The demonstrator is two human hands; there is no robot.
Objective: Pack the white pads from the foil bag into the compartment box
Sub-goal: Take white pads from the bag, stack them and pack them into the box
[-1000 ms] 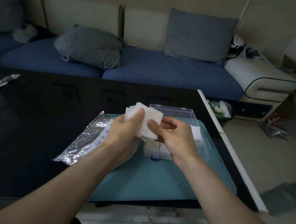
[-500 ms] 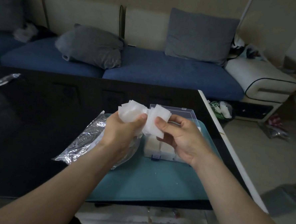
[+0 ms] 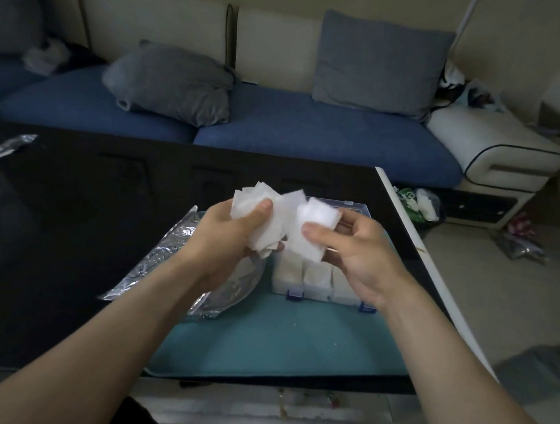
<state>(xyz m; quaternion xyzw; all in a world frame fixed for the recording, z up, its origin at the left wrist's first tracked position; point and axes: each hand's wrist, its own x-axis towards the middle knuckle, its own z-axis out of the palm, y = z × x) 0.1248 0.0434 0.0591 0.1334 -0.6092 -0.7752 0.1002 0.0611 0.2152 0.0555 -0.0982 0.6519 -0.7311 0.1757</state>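
Observation:
My left hand [image 3: 228, 238] grips a loose bunch of white pads [image 3: 265, 217], thumb on top. My right hand [image 3: 351, 249] pinches a smaller stack of white pads [image 3: 313, 233] between thumb and fingers, just right of the bunch. Both stacks are held above the clear compartment box [image 3: 317, 279], whose front compartments hold white pads and whose lid stands open behind. The silver foil bag [image 3: 177, 254] lies to the left, partly under my left forearm.
The box and bag rest on a teal mat [image 3: 280, 343] on a black glossy table [image 3: 74, 232]. The table's white right edge [image 3: 432, 270] drops to the floor. A blue sofa with grey cushions [image 3: 168, 83] runs behind.
The single bunch held by both hands has been split. My right hand has drawn a small stack off to the right while my left keeps the rest.

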